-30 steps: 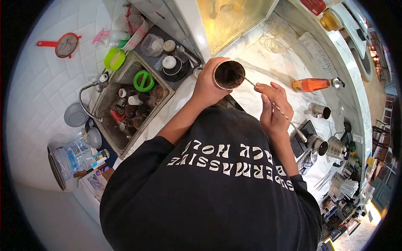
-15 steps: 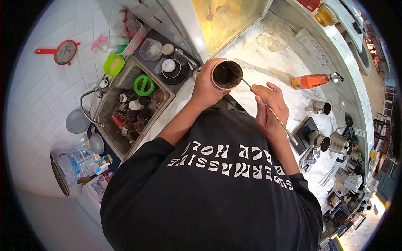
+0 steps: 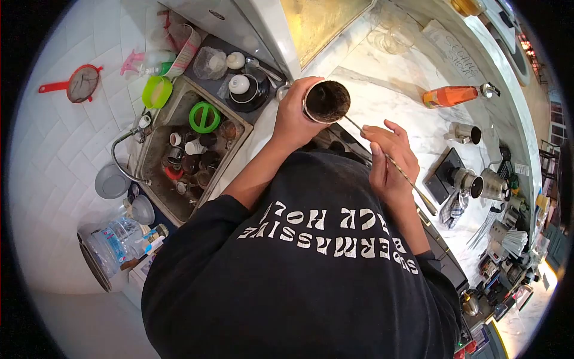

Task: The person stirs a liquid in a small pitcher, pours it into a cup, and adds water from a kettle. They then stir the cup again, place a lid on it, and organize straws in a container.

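Observation:
My left hand is wrapped around a cup with a pale rim, tilted so that its mouth faces me. Dark brown residue coats the inside of the cup. In my right hand is a long, thin bar spoon with a twisted stem, pinched between thumb and fingers. One end of the spoon reaches the cup's lower right rim; its thicker end points down to the right.
To the left, a sink holds several dirty cups and a green ring-shaped lid. An orange bottle lies toward the right on the marble counter. Metal cups and a black scale are nearby. A red strainer hangs on the wall.
The view has shifted slightly. The cup has turned a little, and the spoon's end has gone from inside its mouth to the lower right rim. Both holds are unchanged.

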### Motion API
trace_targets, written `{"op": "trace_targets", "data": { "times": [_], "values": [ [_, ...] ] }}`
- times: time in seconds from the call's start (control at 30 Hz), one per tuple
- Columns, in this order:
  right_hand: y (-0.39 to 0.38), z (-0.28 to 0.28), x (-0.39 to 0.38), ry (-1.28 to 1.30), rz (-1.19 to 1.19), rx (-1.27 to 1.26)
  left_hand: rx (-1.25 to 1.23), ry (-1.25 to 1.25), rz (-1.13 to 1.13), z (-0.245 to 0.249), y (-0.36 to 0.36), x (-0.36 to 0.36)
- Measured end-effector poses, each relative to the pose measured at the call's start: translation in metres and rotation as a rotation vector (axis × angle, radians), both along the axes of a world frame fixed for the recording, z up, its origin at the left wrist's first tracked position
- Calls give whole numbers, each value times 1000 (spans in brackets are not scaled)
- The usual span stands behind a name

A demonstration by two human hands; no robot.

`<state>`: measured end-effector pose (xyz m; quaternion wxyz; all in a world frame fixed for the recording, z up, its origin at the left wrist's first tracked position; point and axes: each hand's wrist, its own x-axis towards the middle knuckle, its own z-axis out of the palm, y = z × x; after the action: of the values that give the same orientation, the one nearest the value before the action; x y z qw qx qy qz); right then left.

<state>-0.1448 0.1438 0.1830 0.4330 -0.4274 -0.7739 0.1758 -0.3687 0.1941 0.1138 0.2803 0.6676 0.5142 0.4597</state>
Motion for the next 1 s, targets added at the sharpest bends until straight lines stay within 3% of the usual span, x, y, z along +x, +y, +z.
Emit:
{"op": "trace_targets", "data": {
  "times": [0.57, 0.83, 1.0],
  "values": [
    [-42, 2, 2, 69, -159, 22, -63, -122, -186, -3, -18, 7],
    [-78, 12, 67, 179, -273, 48, 11, -74, -278, 11, -34, 71],
    [-116, 22, 134, 188, -314, 36, -77, -151, -330, 10, -63, 144]
  ]
}}
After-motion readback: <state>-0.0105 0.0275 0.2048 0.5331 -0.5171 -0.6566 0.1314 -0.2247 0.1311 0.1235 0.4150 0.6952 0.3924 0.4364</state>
